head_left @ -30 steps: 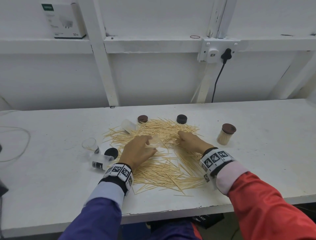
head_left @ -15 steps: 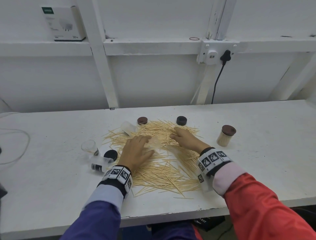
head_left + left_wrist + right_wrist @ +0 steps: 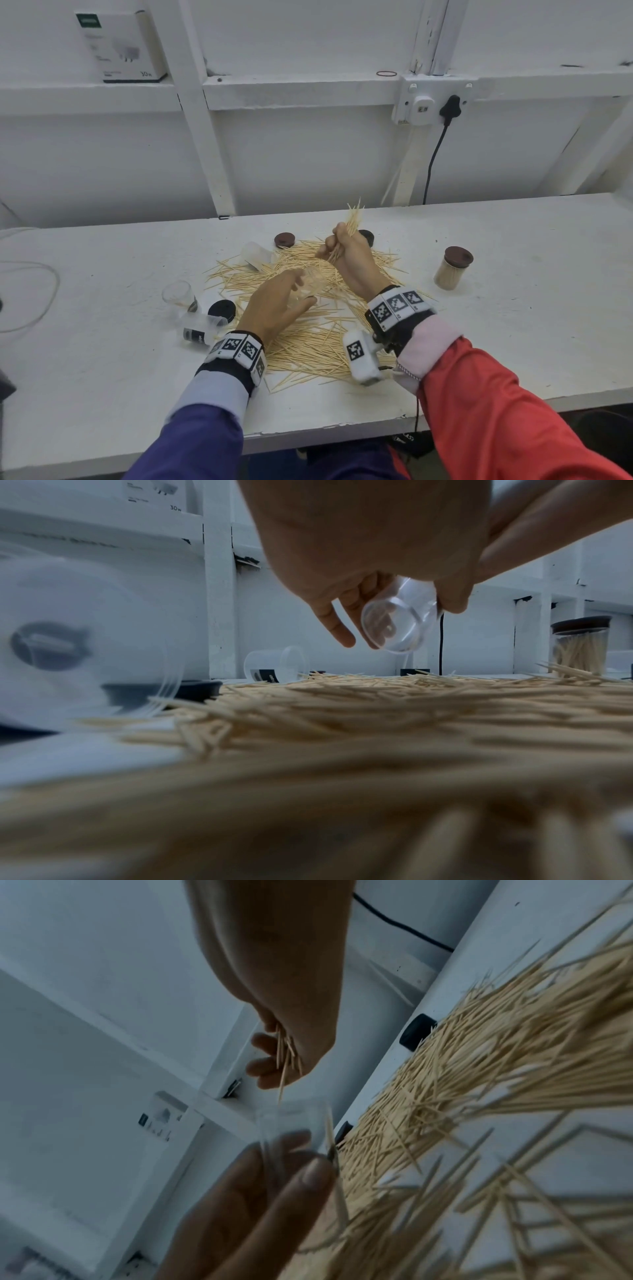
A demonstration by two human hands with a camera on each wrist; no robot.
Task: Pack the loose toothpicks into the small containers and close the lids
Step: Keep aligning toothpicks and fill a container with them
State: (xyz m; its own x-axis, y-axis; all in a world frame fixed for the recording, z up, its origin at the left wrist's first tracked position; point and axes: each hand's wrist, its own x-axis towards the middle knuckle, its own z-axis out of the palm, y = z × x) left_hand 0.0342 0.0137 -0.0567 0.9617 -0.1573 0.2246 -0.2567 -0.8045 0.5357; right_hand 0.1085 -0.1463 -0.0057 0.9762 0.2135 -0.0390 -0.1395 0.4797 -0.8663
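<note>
Loose toothpicks [image 3: 308, 335] lie in a wide heap on the white table [image 3: 102, 377]. My left hand [image 3: 274, 305] grips an empty clear container [image 3: 310, 282] tilted just above the heap; the left wrist view shows that container [image 3: 397, 620] from below, its base toward the camera. My right hand [image 3: 346, 253] is raised over the heap's far side with a bunch of toothpicks [image 3: 352, 219] gripped in its fist, tips sticking upward. In the right wrist view the bunch [image 3: 286, 1053] hangs just above the clear container [image 3: 291, 1129].
A closed, filled container [image 3: 452, 267] stands at the right. Three empty clear containers [image 3: 178, 294] [image 3: 202, 329] [image 3: 257, 255] lie at the left and far side. Dark lids [image 3: 222, 310] [image 3: 284, 240] [image 3: 367, 236] lie around the heap. A cable [image 3: 433, 161] hangs on the wall.
My right hand has closed on a bunch of toothpicks and lifted it off the heap. My left hand has raised and tilted the clear container slightly.
</note>
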